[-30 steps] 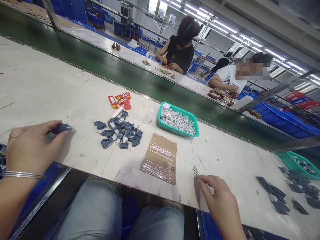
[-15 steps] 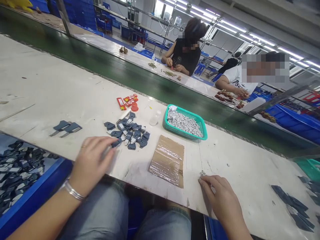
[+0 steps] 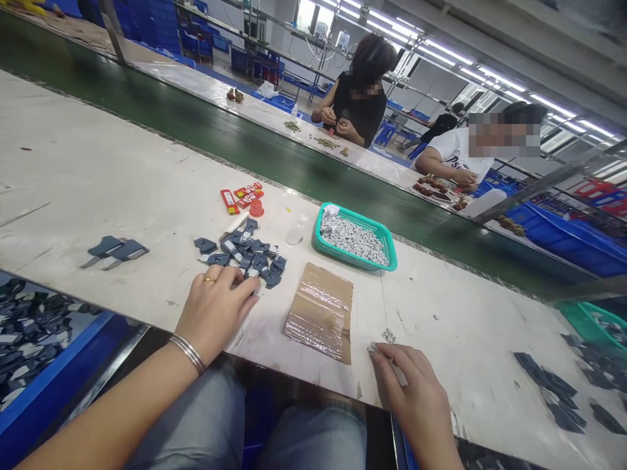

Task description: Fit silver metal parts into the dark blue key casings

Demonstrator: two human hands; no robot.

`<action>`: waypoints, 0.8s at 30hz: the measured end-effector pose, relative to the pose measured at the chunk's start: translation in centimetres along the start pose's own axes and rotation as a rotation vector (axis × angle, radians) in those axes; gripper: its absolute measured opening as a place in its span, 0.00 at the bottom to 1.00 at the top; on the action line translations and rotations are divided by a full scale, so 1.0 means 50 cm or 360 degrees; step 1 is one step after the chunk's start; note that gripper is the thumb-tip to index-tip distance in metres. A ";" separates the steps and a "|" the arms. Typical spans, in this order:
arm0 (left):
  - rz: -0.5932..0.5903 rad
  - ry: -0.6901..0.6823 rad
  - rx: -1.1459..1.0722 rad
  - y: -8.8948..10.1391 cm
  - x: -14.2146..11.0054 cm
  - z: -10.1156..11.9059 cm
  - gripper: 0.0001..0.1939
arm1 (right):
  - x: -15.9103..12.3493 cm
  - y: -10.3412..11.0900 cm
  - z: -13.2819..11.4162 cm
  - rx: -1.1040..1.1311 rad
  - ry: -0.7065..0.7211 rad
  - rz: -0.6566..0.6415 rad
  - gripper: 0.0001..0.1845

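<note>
My left hand [image 3: 218,310] reaches to the near edge of a pile of dark blue-grey plastic pieces with pale tabs [image 3: 252,254]. Its fingers close on a dark plastic piece there, mostly hidden by the hand. Farther right, the thumb and forefinger of my right hand [image 3: 414,385] pinch a small whitish piece [image 3: 372,348] just above the table. Beside those fingertips lies a small patch of tiny grey-white parts [image 3: 388,336]. Between my hands rests a cardboard sheet [image 3: 321,313] covered with shiny clear tape. Behind it stands a green basket [image 3: 355,261] full of small white parts.
Red packets [image 3: 240,197], a red cap [image 3: 256,208] and a clear bottle [image 3: 295,232] stand behind the pile. More dark pieces lie left [image 3: 115,251] and right [image 3: 548,391]. A blue bin [image 3: 53,378] sits lower left. Beyond the green belt [image 3: 210,140], two people work.
My left hand has moved right along the pile's near edge, and its fingers have closed. My right hand has drawn slightly left from the tiny parts, holding a small whitish piece.
</note>
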State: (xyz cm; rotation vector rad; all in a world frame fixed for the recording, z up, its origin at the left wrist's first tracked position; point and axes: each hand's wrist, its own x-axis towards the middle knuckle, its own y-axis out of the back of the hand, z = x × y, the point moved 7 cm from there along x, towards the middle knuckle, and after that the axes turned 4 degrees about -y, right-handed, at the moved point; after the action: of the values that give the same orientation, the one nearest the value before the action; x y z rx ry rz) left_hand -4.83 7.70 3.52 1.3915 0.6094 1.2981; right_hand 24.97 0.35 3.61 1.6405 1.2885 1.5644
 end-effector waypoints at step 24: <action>-0.0162 0.0863 -0.1702 -0.017 -0.118 0.005 0.17 | 0.011 -0.019 -0.030 -0.0130 0.0357 0.0082 0.02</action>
State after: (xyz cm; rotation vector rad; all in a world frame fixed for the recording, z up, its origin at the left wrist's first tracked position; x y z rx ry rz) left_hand -5.95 2.58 0.62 0.1312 0.2286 1.5649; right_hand 23.21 0.86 3.30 1.4927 1.2828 1.8503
